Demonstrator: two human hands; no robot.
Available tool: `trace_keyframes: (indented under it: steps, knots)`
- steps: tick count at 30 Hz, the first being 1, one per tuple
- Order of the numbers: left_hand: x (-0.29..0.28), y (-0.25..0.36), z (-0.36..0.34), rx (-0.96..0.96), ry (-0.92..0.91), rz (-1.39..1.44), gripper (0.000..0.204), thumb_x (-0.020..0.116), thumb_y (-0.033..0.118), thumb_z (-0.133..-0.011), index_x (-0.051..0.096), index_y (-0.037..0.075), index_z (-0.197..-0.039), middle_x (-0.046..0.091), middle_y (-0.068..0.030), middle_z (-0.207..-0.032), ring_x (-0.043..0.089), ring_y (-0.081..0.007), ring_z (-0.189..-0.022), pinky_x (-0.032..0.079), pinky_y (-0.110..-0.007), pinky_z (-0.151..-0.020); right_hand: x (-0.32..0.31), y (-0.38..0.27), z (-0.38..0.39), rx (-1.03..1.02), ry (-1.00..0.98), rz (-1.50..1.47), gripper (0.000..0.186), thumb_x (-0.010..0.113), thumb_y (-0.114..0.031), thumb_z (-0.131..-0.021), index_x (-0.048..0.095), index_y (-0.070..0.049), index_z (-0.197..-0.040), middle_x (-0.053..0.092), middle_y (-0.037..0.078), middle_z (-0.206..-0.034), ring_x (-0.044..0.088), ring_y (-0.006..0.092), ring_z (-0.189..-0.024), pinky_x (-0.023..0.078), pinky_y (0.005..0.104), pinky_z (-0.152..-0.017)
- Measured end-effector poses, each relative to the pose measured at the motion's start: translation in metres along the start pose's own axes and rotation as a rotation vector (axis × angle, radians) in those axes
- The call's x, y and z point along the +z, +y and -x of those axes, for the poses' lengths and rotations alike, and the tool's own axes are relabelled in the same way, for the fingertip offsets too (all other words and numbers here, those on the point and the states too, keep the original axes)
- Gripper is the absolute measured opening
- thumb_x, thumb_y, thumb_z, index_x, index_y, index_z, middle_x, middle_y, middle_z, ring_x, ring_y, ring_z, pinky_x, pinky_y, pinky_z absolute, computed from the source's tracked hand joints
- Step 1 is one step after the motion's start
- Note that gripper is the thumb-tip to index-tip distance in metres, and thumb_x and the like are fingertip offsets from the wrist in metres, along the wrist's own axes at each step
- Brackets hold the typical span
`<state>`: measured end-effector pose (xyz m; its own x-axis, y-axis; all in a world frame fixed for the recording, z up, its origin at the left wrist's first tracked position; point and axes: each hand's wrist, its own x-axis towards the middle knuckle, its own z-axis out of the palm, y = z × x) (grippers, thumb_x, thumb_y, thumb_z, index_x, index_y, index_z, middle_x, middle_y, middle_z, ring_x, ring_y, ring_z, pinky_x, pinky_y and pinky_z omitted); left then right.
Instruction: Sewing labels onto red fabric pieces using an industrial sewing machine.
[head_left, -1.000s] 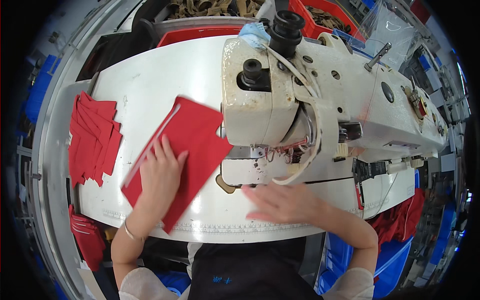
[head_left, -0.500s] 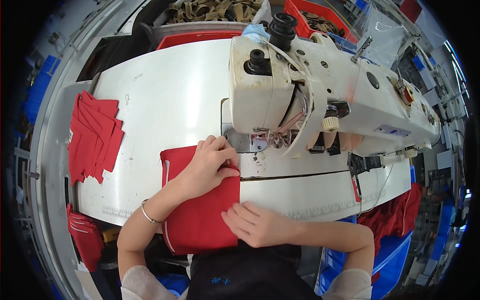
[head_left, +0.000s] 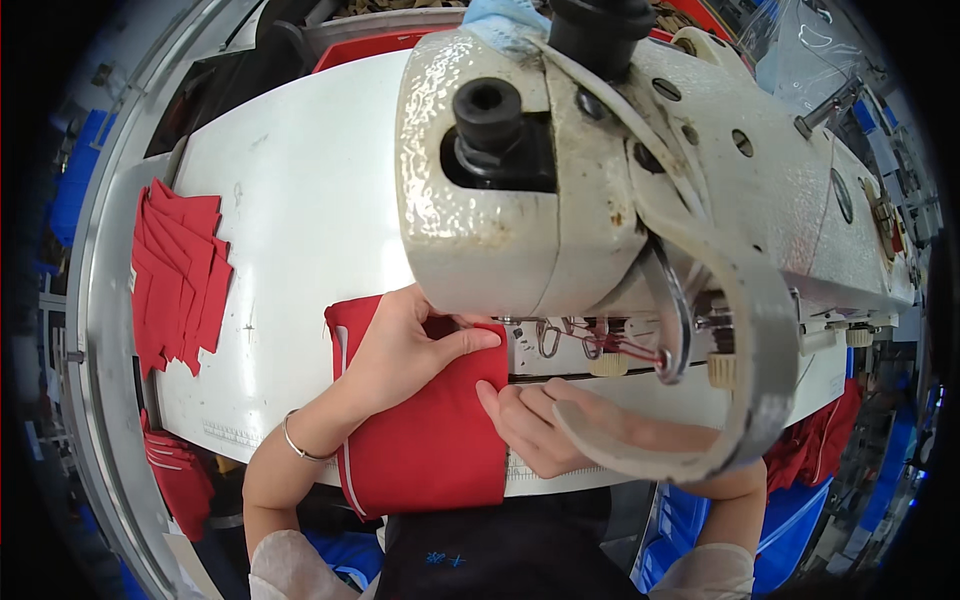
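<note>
A red fabric piece [head_left: 425, 440] with a pale strip along its left side lies on the white sewing table and hangs over the front edge. My left hand [head_left: 405, 345] grips its upper part close under the head of the sewing machine [head_left: 480, 260]. The left thumb rests along the cloth, while the other fingertips are partly hidden. At the right edge of the cloth, my right hand [head_left: 540, 425] has its fingers loosely extended, the index fingertip against the edge. A curved white machine part covers some of that hand. The needle area is mostly hidden behind the machine head.
A fanned stack of red fabric pieces [head_left: 180, 280] lies at the table's left. More red pieces [head_left: 180, 480] hang below the left edge. Red cloth [head_left: 815, 435] lies above a blue bin [head_left: 790, 530] at the right. A red container [head_left: 370, 50] stands behind the table.
The machine head appears much larger and nearer in the picture. The red fabric and my left hand have shifted slightly right, toward the needle area. My right hand has moved right and slightly up.
</note>
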<state>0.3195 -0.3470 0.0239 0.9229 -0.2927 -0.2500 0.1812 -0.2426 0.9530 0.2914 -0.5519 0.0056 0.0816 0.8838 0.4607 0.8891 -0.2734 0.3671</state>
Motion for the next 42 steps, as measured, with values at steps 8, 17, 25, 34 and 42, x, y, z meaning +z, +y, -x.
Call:
trace_keyframes:
  steps: [8,17,25,34,42]
  knots:
    - [-0.002,0.002,-0.002,0.06,-0.036,-0.007,0.018,0.071,0.005,-0.081,0.065,-0.002,-0.096,0.069,-0.007,-0.089,0.062,-0.0109,-0.083,0.05,-0.027,-0.076,0.0,0.012,-0.001,-0.019,-0.029,0.031,0.037,0.061,-0.007,-0.066,0.067,0.004,-0.101,0.055,0.005,-0.077,0.047,0.0096,-0.058,0.034,0.0209,-0.05]
    - [-0.001,-0.003,-0.005,-0.025,-0.036,0.03,0.018,0.072,0.004,-0.08,0.064,-0.002,-0.095,0.069,-0.0071,-0.089,0.063,-0.0106,-0.083,0.05,-0.026,-0.077,-0.004,0.013,-0.001,-0.017,-0.021,0.018,0.035,0.062,-0.008,-0.067,0.067,0.005,-0.099,0.055,0.005,-0.078,0.045,0.0097,-0.058,0.033,0.0207,-0.05]
    - [0.007,-0.009,-0.01,0.192,-0.009,-0.042,0.018,0.072,0.003,-0.078,0.064,-0.001,-0.093,0.068,-0.0087,-0.085,0.062,-0.0138,-0.075,0.05,-0.028,-0.072,-0.003,0.004,0.003,0.137,0.001,-0.048,0.028,0.059,-0.016,-0.068,0.067,0.0,-0.089,0.061,0.01,-0.098,0.057,0.0189,-0.085,0.05,0.0323,-0.075]
    - [0.006,-0.029,0.003,0.897,0.047,-0.93,0.03,0.07,0.002,-0.068,0.064,-0.003,-0.097,0.061,-0.0138,-0.097,0.059,-0.026,-0.088,0.051,-0.035,-0.072,0.008,-0.012,0.015,0.302,-0.12,-0.244,0.031,0.059,-0.015,-0.064,0.066,-0.002,-0.092,0.058,0.003,-0.082,0.056,0.0137,-0.071,0.043,0.0272,-0.058]
    - [-0.004,-0.025,-0.003,0.761,-0.042,-0.919,0.018,0.069,0.002,-0.069,0.065,-0.002,-0.087,0.061,-0.0126,-0.09,0.06,-0.0268,-0.085,0.05,-0.037,-0.069,0.012,0.008,0.012,0.183,-0.151,-0.147,0.042,0.054,-0.013,-0.074,0.06,0.012,-0.107,0.058,0.021,-0.117,0.06,0.0304,-0.103,0.05,0.0388,-0.092]
